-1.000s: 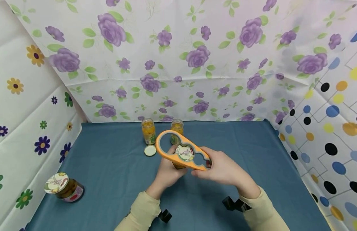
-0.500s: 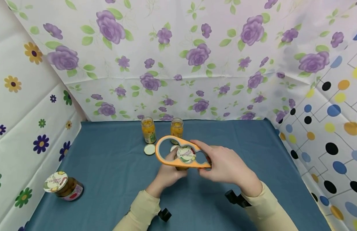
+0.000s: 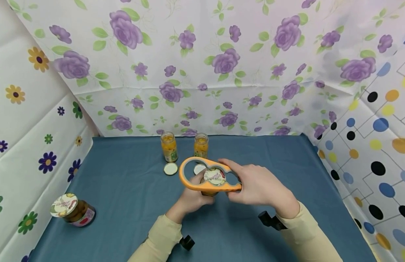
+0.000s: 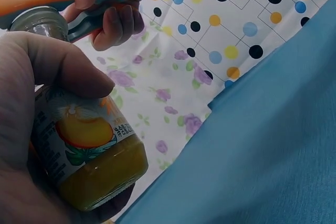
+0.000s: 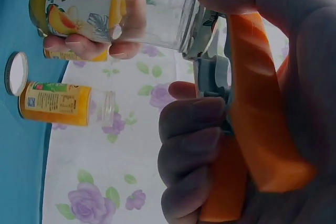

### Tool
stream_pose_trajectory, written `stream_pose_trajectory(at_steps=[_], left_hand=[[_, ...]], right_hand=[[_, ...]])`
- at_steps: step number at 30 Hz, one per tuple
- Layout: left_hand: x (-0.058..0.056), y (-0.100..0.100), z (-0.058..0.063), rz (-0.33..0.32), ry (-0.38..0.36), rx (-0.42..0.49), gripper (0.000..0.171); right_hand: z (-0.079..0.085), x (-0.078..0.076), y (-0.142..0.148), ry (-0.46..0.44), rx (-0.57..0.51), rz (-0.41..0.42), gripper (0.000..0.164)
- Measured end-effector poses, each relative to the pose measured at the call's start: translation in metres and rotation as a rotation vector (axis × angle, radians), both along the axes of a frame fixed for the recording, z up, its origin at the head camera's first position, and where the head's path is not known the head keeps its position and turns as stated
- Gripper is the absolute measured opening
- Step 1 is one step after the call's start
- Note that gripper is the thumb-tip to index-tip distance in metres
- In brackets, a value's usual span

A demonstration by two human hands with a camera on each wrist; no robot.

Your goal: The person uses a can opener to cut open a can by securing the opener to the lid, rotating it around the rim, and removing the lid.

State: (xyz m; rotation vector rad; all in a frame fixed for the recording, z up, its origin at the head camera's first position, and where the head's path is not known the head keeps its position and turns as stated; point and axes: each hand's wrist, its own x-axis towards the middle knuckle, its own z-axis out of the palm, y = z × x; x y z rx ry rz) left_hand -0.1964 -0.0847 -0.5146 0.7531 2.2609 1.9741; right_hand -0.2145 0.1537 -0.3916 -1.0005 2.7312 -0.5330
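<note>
Swinging toward level, the orange opener (image 3: 202,187) now lies almost straight across the view from the head, where a second ago its loop sat higher and its handles sloped down to the right. The right hand (image 3: 261,183) grasps the handle ends with curled fingers; the left hand (image 3: 191,200) grips the held jar (image 4: 89,135), which is up off the tabletop (image 3: 130,189). The opener appears to have turned about the patterned lid (image 3: 215,177) between its handles, though whether the lid turned with it I cannot tell. That lid still sits on the jar's mouth, so the work on it looks unfinished.

The held jar has a peach pictured on its label and yellowish contents, with clear glass below the lid. Farther back, a left rear jar (image 3: 169,148) and a right rear jar (image 3: 201,145) stand uncapped, both with orange-yellow contents. A pale loose lid (image 3: 171,169) lies before the first; another pale disc (image 3: 199,169) shows through the opener's loop. Well apart, near the left edge, a capped jar (image 3: 79,214) holds brownish rounded pieces.
</note>
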Motion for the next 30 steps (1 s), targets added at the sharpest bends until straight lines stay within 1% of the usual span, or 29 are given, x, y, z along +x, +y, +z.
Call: stream_pose_trajectory(at_steps=[2,6,9,12,15,20,22,24,30], left_hand=[[-0.0001,-0.0006,0.0002,0.004,0.013,-0.016,0.082],[-0.0001,-0.0025,0.0008,-0.003,0.004,-0.053,0.072],[-0.0001,-0.0044,0.0003,-0.02,-0.013,-0.073,0.069],[-0.0004,-0.0059,-0.0001,-0.041,-0.023,-0.08,0.068],[-0.0005,-0.0071,-0.0003,-0.071,-0.032,-0.056,0.067],[-0.0016,-0.0075,-0.0001,-0.101,-0.023,0.011,0.076],[-0.0018,-0.0074,0.0,-0.098,-0.012,0.018,0.078],[-0.0017,-0.0075,0.0003,-0.091,-0.006,0.01,0.077],[-0.0021,-0.0074,0.0014,-0.067,-0.021,-0.034,0.076]], right_hand=[[-0.0007,-0.0001,-0.0013,0.015,0.02,-0.007,0.091],[-0.0011,-0.0018,-0.0023,0.067,0.058,0.009,0.093],[-0.0005,-0.0031,-0.0021,0.095,0.058,0.035,0.093],[-0.0003,-0.0042,-0.0017,0.099,0.043,0.057,0.093],[-0.0014,-0.0054,-0.0014,0.102,0.027,0.071,0.093],[-0.0042,-0.0061,-0.002,0.111,-0.003,0.069,0.092],[-0.0052,-0.0059,-0.0025,0.114,-0.005,0.062,0.091],[-0.0058,-0.0052,-0.0034,0.11,-0.005,0.056,0.09],[-0.0043,0.0021,-0.007,0.106,0.022,0.017,0.089]])
